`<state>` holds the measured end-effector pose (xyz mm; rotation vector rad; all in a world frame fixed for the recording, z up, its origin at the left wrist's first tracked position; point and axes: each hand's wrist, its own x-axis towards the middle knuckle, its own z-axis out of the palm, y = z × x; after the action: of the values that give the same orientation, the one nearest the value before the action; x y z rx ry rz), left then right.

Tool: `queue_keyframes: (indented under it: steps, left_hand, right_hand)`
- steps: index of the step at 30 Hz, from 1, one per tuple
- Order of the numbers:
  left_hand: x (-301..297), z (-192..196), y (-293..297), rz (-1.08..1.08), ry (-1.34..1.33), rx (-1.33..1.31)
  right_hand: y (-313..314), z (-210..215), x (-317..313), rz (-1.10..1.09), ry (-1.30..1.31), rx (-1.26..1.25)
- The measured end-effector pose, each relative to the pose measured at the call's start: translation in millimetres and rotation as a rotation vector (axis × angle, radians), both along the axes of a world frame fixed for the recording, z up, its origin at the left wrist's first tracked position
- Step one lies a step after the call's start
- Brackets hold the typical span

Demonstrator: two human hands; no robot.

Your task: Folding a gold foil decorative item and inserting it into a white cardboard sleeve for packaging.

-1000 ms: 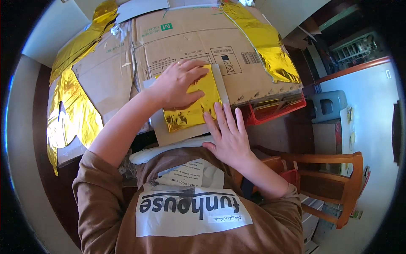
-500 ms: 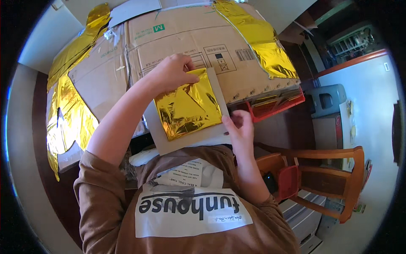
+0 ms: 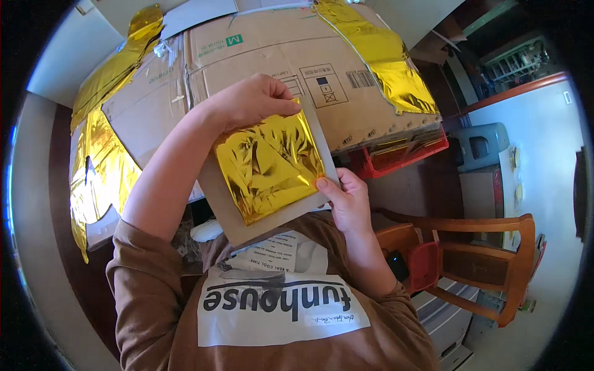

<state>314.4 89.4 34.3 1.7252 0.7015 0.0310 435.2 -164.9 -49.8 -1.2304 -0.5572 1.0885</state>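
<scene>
A grey rectangular board [image 3: 281, 217] is held tilted in front of my chest, with a crinkled square of gold foil [image 3: 272, 167] lying on its face. My left hand [image 3: 263, 99] reaches across from the left and pinches the foil at its far right corner, the fingers curled over the far edge. On the right, my right hand [image 3: 346, 196] grips the board's edge; its thumb presses on the foil's near right corner and its fingers go behind the board, partly hidden.
Flattened cardboard [image 3: 247, 55] covers the surface ahead. Large gold foil pieces lie at its left [image 3: 102, 164] and right [image 3: 383, 59]. A red crate [image 3: 405, 154] sits below its right side. A wooden chair [image 3: 516, 260] stands at the right, near a grey-blue stool [image 3: 479, 145].
The board and foil have shifted slightly toward my body and left. My left hand has moved right along the foil's far edge. My right thumb has come onto the near corner.
</scene>
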Motion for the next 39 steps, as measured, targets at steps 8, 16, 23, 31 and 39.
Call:
queue_keyframes:
  steps: [8,16,23,31,39]
  left_hand:
    - [-2,5,4,-0.033,0.155,-0.028]
    - [-6,2,0,0.085,0.128,-0.151]
    - [-24,15,6,0.037,0.02,-0.345]
    - [-32,20,8,0.054,0.039,-0.411]
    - [-22,0,17,-0.028,0.352,0.484]
  right_hand:
    - [0,0,-1,0.045,0.062,0.015]
    - [0,-6,-1,0.066,0.092,0.007]
    - [1,-3,-5,-0.036,0.11,-0.006]
    - [3,23,-13,-0.11,0.078,0.021]
    - [23,-11,-16,-0.106,0.097,-0.127]
